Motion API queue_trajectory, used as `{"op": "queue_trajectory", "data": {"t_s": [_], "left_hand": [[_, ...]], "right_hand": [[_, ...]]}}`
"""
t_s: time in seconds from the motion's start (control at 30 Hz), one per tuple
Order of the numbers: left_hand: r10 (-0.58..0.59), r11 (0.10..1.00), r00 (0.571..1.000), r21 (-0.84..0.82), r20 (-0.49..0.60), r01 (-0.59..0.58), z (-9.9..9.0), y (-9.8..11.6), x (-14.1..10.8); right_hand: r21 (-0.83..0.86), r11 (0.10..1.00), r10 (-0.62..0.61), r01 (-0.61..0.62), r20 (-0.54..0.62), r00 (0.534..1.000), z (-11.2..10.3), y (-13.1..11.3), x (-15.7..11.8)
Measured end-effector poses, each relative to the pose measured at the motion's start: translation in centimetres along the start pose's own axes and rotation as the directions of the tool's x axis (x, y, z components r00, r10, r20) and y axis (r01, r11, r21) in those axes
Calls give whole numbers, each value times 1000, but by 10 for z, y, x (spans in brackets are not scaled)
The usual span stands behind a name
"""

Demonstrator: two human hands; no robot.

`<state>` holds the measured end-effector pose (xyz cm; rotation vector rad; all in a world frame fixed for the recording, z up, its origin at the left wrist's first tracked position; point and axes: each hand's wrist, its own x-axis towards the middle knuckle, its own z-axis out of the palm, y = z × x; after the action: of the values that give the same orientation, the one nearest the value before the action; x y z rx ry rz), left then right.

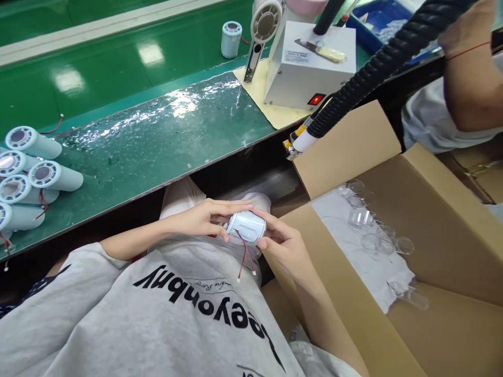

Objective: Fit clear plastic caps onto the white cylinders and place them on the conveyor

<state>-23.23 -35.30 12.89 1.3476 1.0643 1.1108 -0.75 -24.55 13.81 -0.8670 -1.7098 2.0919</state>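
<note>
A light blue cylindrical housing (248,227) lies sideways above my lap, held between both hands. My left hand (202,217) has its fingers and thumb round the left end. At the right end, my right hand (283,241) grips it with fingers on top and thumb below. Thin red and black wires (245,254) with small white connectors hang down from the housing. Several similar blue cylinders (58,176) are stacked at the left of the green table (157,141), some with red wires showing.
A white box-shaped device (310,73) with a lit red switch and a knife (322,51) stands beyond. A black ribbed hose (365,68) crosses above. At right, an open carton (440,209) holds clear plastic parts (377,241). Another person's arm (467,78) is at upper right.
</note>
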Motion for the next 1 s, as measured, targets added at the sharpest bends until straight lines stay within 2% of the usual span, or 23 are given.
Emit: {"op": "queue_trajectory", "data": {"t_s": [0.1,0.23,0.33,0.5,0.57,0.63,0.7,0.77,0.83,0.9,1.0], "left_hand": [[-71,994,997,-79,-3,71,4,1,-1],[-125,961,992,-243,29,128,7,9,-1],[-84,976,996,-204,-10,80,9,15,-1],[16,994,996,-105,-87,-25,13,17,-3],[37,996,994,-81,-99,-46,12,17,-5],[9,998,995,-54,-104,-15,11,19,-7],[-67,997,995,-45,-78,63,9,21,-8],[-129,991,990,-37,-62,127,8,23,-9],[-115,993,989,20,-90,117,9,24,-9],[-26,989,991,140,-129,44,10,23,-8],[116,959,985,273,-128,-78,11,21,-7]], "right_hand": [[-5,998,-69,69,8,998,-1,-1,-3],[-96,950,-297,296,1,955,-1,1,-5],[-114,924,-363,365,40,931,1,1,-5],[-146,953,-257,265,70,964,3,-2,-6],[-196,934,-291,298,65,955,3,-2,-7],[-254,885,-385,390,68,920,4,-1,-7],[-319,821,-475,473,80,877,5,1,-7],[-363,781,-513,509,92,853,5,3,-6],[-359,796,-490,488,93,867,5,3,-4],[-313,857,-405,410,85,910,5,2,-3],[-237,929,-276,284,66,959,5,-1,-2]]}}
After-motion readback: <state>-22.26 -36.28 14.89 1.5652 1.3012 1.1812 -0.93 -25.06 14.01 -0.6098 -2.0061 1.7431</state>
